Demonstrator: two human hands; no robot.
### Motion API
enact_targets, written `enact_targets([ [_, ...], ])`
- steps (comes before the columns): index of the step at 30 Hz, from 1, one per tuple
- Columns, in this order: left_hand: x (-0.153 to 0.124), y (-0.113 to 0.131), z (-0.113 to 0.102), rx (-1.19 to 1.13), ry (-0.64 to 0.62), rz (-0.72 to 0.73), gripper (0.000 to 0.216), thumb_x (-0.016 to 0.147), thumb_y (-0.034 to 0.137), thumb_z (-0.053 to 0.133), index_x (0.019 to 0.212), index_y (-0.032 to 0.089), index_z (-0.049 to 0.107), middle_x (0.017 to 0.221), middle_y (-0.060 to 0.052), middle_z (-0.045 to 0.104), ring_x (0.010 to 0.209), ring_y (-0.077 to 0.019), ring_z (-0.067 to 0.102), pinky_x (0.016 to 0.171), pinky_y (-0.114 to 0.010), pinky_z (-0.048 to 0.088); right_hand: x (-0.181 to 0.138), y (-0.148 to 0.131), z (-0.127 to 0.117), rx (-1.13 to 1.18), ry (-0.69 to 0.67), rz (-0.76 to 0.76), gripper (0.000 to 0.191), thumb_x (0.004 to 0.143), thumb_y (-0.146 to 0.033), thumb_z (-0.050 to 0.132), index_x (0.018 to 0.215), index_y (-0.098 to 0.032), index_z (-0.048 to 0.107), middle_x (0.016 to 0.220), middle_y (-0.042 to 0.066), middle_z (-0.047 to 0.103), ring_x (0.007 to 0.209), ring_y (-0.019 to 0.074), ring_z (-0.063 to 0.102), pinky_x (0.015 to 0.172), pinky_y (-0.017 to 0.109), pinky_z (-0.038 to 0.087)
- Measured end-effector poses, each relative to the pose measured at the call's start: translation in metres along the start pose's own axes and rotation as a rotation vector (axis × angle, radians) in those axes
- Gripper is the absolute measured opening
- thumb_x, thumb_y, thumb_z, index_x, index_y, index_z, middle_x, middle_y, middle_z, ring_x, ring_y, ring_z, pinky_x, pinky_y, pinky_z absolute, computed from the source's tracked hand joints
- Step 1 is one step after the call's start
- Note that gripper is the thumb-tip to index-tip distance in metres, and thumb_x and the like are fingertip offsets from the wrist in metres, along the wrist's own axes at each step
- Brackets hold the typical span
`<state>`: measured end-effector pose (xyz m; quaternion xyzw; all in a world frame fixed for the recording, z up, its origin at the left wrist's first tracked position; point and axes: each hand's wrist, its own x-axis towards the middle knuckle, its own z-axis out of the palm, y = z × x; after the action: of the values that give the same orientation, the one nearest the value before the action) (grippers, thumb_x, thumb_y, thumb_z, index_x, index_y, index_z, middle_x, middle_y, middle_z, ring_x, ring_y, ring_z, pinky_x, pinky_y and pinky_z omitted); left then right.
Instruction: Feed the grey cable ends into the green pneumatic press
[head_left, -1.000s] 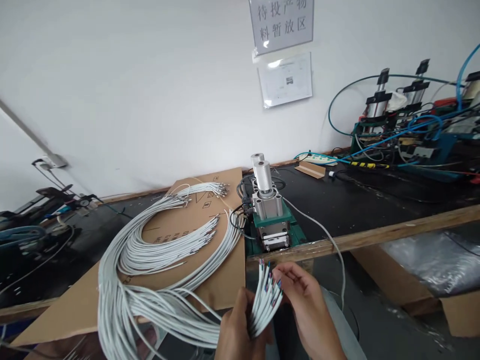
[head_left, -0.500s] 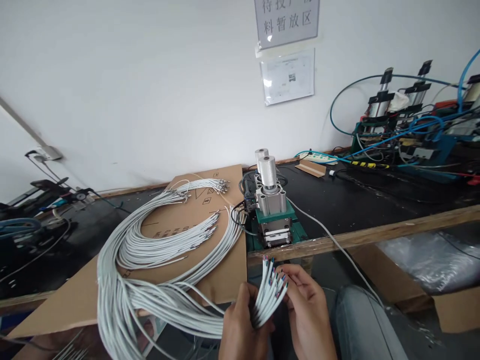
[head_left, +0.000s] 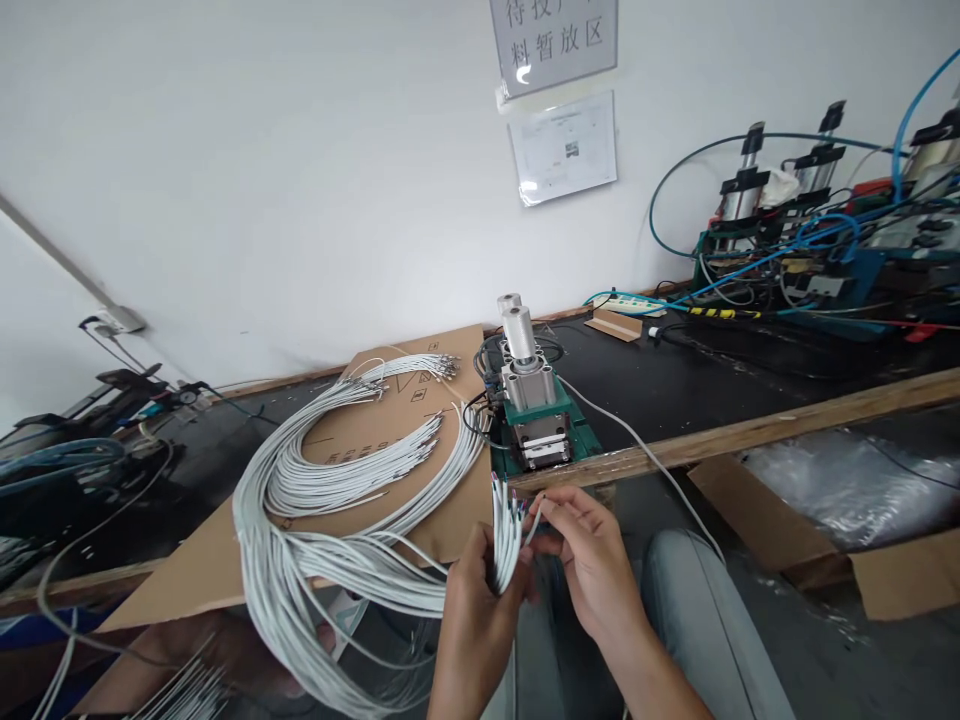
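Observation:
My left hand [head_left: 474, 605] is closed around a bunch of white cables [head_left: 505, 535], their cut ends upright and showing small coloured wire tips. Between the thumb and fingers of my right hand [head_left: 589, 555], one white cable [head_left: 535, 522] of that bunch is pinched near its tip and bent away to the right. The long cable bundle [head_left: 259, 560] curves in a loop over a cardboard sheet [head_left: 397, 405] to the left, some of it hanging past the table edge. Just beyond my hands stands a small green-based machine [head_left: 534, 405] with metal cylinders.
The black table [head_left: 750, 375] has a raw wooden front edge [head_left: 675, 455]. Pneumatic machines [head_left: 787, 230] with blue hoses stand at the right, and dark equipment [head_left: 90, 430] at the left. Below right lies a cardboard box [head_left: 780, 545] with clear plastic. A grey cable [head_left: 637, 440] crosses the edge.
Both hands have shifted slightly left and up in view. The right fingers have drawn one cable apart from the bunch, which the left hand still holds. The camera view has turned slightly.

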<state>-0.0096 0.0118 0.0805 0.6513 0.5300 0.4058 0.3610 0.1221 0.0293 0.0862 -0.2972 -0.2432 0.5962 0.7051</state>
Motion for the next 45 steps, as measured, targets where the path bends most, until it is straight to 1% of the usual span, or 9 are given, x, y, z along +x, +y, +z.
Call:
enact_targets([
  [4,0.001,0.001,0.0,0.012,-0.001,-0.003,0.029,0.097,0.045,0.054,0.107,0.018,0.056,0.063,0.001,0.067,0.057,-0.0202,0.066,0.058,-0.027,0.046,-0.002,-0.002,-0.003,-0.045,-0.021,-0.013,0.026,0.071,-0.037,0.088,0.074,-0.016,0.072,0.076,0.003,0.072,0.068,0.0172,0.067,0.058,0.026,0.057],
  [8,-0.003,0.004,-0.001,0.038,-0.031,0.003,0.014,0.094,0.031,0.058,0.101,0.019,0.056,0.069,0.0,0.069,0.063,-0.0196,0.067,0.062,-0.026,0.046,-0.002,0.002,-0.007,-0.093,-0.002,-0.021,0.026,0.071,-0.038,0.087,0.074,-0.017,0.071,0.075,0.002,0.071,0.068,0.0162,0.065,0.059,0.025,0.054],
  [12,-0.005,0.015,-0.002,0.083,0.01,0.128,0.005,0.094,0.023,0.054,0.098,0.021,0.056,0.088,-0.003,0.07,0.078,-0.0188,0.067,0.071,-0.025,0.046,-0.003,0.006,-0.013,-0.165,0.006,-0.031,0.026,0.072,-0.037,0.086,0.072,-0.018,0.069,0.067,-0.001,0.067,0.064,0.0137,0.061,0.062,0.022,0.049],
  [15,0.0,0.024,-0.003,0.089,0.065,0.183,0.005,0.096,0.025,0.053,0.099,0.022,0.055,0.086,-0.001,0.066,0.078,-0.0182,0.064,0.07,-0.024,0.044,-0.006,0.004,-0.019,-0.258,-0.064,-0.019,0.025,0.077,-0.039,0.083,0.073,-0.018,0.069,0.064,-0.001,0.064,0.063,0.0137,0.058,0.062,0.022,0.046],
  [19,0.014,0.032,-0.007,0.041,-0.064,0.147,0.015,0.1,0.033,0.052,0.092,0.021,0.057,0.074,0.004,0.061,0.067,-0.0151,0.056,0.064,-0.022,0.042,-0.015,-0.005,-0.027,-0.43,-0.141,-0.01,0.026,0.087,-0.045,0.074,0.083,-0.019,0.069,0.07,0.001,0.066,0.07,0.0162,0.061,0.067,0.025,0.048],
  [23,0.025,0.036,-0.013,0.03,-0.183,0.163,0.029,0.101,0.033,0.05,0.079,0.019,0.062,0.069,0.002,0.06,0.067,-0.0147,0.055,0.066,-0.024,0.041,-0.02,-0.009,-0.028,-0.417,-0.167,0.036,0.028,0.085,-0.047,0.076,0.085,-0.019,0.07,0.073,0.001,0.07,0.07,0.0162,0.064,0.068,0.025,0.05],
  [34,0.024,0.029,-0.017,-0.079,-0.196,0.048,0.018,0.089,0.025,0.063,0.073,0.017,0.064,0.068,0.002,0.059,0.065,-0.0134,0.051,0.062,-0.023,0.039,-0.02,-0.006,-0.025,-0.4,-0.185,0.073,0.03,0.083,-0.047,0.077,0.081,-0.019,0.069,0.071,0.001,0.069,0.066,0.0162,0.064,0.064,0.026,0.05],
  [41,0.024,0.03,-0.015,-0.076,-0.126,0.025,0.018,0.085,0.026,0.063,0.07,0.017,0.063,0.064,0.004,0.056,0.062,-0.0118,0.048,0.058,-0.021,0.038,-0.023,0.003,-0.026,-0.608,-0.298,-0.085,0.026,0.098,-0.042,0.059,0.084,-0.021,0.065,0.076,0.001,0.064,0.073,0.0176,0.062,0.069,0.027,0.047],
  [45,0.021,0.029,-0.011,-0.075,-0.086,0.033,0.014,0.083,0.024,0.062,0.07,0.017,0.064,0.064,0.004,0.056,0.062,-0.0116,0.048,0.058,-0.02,0.037,-0.024,0.01,-0.026,-0.714,-0.232,-0.234,0.023,0.099,-0.036,0.058,0.081,-0.022,0.064,0.076,0.0,0.062,0.071,0.0168,0.058,0.067,0.026,0.044],
])
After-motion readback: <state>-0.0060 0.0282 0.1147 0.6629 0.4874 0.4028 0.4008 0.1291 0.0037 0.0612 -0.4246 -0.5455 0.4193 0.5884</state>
